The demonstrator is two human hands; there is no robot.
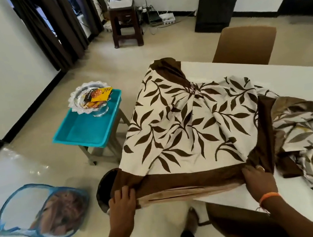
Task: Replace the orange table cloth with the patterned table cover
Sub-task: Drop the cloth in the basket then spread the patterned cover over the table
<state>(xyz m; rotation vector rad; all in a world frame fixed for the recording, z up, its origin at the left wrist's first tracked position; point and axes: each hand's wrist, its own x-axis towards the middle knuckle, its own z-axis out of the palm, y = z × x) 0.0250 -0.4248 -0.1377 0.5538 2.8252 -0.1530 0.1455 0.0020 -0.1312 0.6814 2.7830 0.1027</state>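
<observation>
The patterned table cover, cream with brown leaves and a dark brown border, lies partly spread over the left end of the white table. Its right part is bunched and reversed. My left hand grips the brown border at the near left corner. My right hand pinches the same border further right, near the table's front edge. A tan folded layer shows just under the border between my hands. No orange table cloth lies on the table.
A clear zip bag with blue trim holding brownish fabric lies on the floor at left. A turquoise tray with a glass bowl sits on a stool. A brown chair stands behind the table. Another chair is near my knees.
</observation>
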